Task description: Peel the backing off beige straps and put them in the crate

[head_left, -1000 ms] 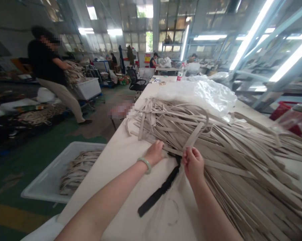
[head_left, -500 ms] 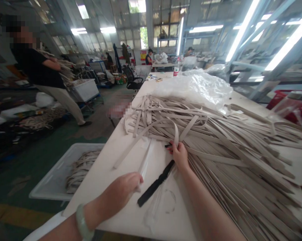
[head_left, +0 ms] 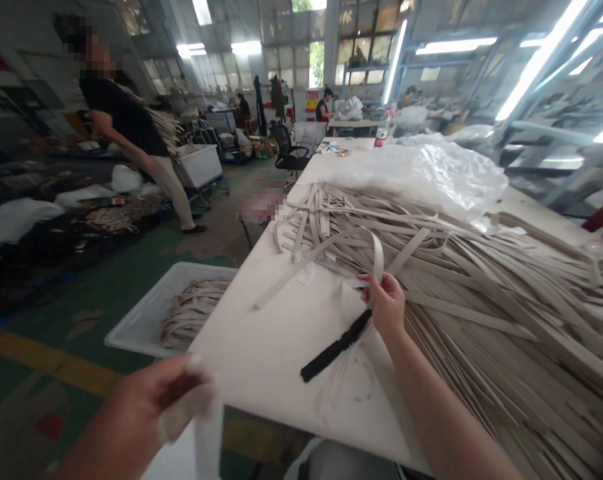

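Observation:
My right hand (head_left: 387, 303) is closed on a beige strap (head_left: 377, 257), which loops up above the fingers and trails left over the table. A black strip (head_left: 334, 350) extends from beneath that hand toward the front edge; thin clear film lies beside it. Blurred, my left hand (head_left: 151, 407) is off the table's front-left edge, its thumb and fingers pinched on a pale strip (head_left: 207, 443) that hangs down. To the right of my right hand spreads a large heap of beige straps (head_left: 461, 293).
The white table (head_left: 261, 347) carries crumpled clear plastic (head_left: 431, 173) and a bottle (head_left: 381, 133) farther back. On the floor at left is a white bin (head_left: 131, 323) with coiled straps. A person in black (head_left: 126, 120) stands beyond, near a white cart (head_left: 199, 163).
My left hand has moved left and nearer, away from the tabletop. My right hand keeps its hold on the strap. The view has shifted left, and the person's arm has lowered.

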A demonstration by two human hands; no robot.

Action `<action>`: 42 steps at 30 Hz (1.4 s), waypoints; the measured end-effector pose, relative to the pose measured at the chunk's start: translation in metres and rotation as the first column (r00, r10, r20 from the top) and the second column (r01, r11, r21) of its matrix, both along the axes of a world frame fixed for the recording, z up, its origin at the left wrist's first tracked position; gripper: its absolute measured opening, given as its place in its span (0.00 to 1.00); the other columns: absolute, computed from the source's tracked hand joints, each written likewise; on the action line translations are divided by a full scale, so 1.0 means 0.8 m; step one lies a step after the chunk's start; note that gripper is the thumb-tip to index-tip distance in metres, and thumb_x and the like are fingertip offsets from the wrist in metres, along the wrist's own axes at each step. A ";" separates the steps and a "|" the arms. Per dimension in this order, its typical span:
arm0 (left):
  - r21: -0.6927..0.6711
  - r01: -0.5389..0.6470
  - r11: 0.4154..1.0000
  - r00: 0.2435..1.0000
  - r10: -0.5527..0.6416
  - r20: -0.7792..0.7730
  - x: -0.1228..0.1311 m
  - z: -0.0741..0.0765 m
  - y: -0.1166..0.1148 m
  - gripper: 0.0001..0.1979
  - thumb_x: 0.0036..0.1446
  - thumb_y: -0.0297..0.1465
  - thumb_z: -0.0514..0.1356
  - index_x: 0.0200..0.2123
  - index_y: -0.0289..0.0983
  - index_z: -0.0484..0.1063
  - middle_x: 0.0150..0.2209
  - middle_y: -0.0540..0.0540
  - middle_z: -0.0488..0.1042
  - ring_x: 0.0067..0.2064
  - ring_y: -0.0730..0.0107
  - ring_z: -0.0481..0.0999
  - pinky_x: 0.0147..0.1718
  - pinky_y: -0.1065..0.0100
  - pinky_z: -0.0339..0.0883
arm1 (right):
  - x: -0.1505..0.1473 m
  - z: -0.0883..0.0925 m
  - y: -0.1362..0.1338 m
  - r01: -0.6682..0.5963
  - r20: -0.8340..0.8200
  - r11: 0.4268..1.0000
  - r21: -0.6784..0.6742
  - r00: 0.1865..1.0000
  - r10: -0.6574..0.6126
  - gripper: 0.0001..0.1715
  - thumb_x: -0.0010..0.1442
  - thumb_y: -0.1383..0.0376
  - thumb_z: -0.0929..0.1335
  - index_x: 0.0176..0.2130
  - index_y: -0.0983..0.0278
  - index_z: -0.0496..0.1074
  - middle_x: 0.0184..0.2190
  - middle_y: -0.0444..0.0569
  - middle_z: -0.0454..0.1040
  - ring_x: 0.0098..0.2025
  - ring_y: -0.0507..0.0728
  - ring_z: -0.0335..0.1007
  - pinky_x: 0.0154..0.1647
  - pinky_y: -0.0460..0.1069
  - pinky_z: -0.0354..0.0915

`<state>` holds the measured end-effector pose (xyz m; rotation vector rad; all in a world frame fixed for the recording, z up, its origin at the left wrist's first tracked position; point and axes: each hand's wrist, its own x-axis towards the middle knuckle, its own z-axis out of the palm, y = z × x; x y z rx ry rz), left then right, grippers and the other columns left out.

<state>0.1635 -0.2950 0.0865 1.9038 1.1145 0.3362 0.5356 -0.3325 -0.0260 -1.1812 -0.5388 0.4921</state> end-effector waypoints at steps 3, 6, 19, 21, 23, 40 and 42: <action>-0.007 0.090 0.996 0.987 -0.089 0.135 0.063 -0.013 0.024 0.11 0.53 0.38 0.64 0.28 0.35 0.75 0.27 0.49 0.75 0.31 0.69 0.72 0.31 0.71 0.63 | -0.038 0.016 -0.007 -0.194 -0.048 0.980 0.034 0.979 0.196 0.17 0.53 0.54 0.73 0.34 0.62 0.68 0.20 0.38 0.61 0.17 0.45 0.51 0.16 0.42 0.49; 0.016 0.194 0.981 0.963 -0.193 0.190 0.124 -0.034 0.048 0.11 0.52 0.37 0.64 0.27 0.33 0.75 0.26 0.49 0.73 0.30 0.70 0.69 0.30 0.71 0.59 | -0.075 0.015 -0.015 -0.615 -0.199 0.789 -0.006 0.774 0.601 0.17 0.53 0.56 0.74 0.35 0.66 0.72 0.17 0.34 0.50 0.17 0.44 0.41 0.15 0.42 0.40; -0.265 0.186 0.946 0.906 -0.061 0.419 0.144 -0.077 0.046 0.24 0.40 0.38 0.72 0.40 0.31 0.75 0.33 0.46 0.74 0.34 0.68 0.70 0.34 0.68 0.63 | -0.141 -0.016 -0.021 -0.708 -0.265 0.687 -0.165 0.703 0.660 0.25 0.47 0.54 0.77 0.23 0.63 0.62 0.14 0.33 0.51 0.16 0.44 0.42 0.16 0.43 0.41; -0.305 0.197 0.932 0.907 -0.055 0.417 0.143 -0.079 0.043 0.24 0.42 0.41 0.71 0.40 0.31 0.76 0.33 0.45 0.74 0.35 0.67 0.70 0.35 0.67 0.63 | -0.139 -0.018 -0.023 -0.646 -0.127 0.726 -0.235 0.761 0.636 0.24 0.49 0.53 0.76 0.22 0.64 0.63 0.15 0.36 0.54 0.18 0.45 0.44 0.17 0.43 0.42; -0.294 0.192 0.936 0.919 -0.066 0.390 0.142 -0.079 0.038 0.20 0.47 0.44 0.68 0.33 0.31 0.77 0.30 0.45 0.74 0.34 0.67 0.70 0.35 0.67 0.62 | -0.134 -0.015 -0.025 -0.614 -0.028 0.735 -0.290 0.773 0.634 0.21 0.50 0.54 0.76 0.23 0.65 0.66 0.16 0.38 0.56 0.19 0.46 0.47 0.18 0.44 0.43; -0.051 0.249 0.967 0.935 -0.227 0.273 0.132 -0.087 0.028 0.12 0.53 0.36 0.66 0.23 0.34 0.73 0.26 0.51 0.67 0.30 0.73 0.67 0.29 0.70 0.57 | -0.100 0.035 -0.043 -0.483 0.322 0.847 -0.220 0.784 0.531 0.26 0.68 0.50 0.60 0.30 0.64 0.72 0.21 0.44 0.63 0.21 0.50 0.54 0.21 0.47 0.51; -0.057 0.271 0.961 0.927 -0.244 0.285 0.131 -0.087 0.027 0.11 0.52 0.35 0.67 0.24 0.34 0.74 0.27 0.50 0.69 0.30 0.72 0.67 0.29 0.70 0.58 | -0.099 0.036 -0.044 -0.483 0.365 0.842 -0.239 0.759 0.539 0.26 0.68 0.50 0.59 0.30 0.63 0.72 0.21 0.44 0.62 0.21 0.51 0.55 0.21 0.48 0.51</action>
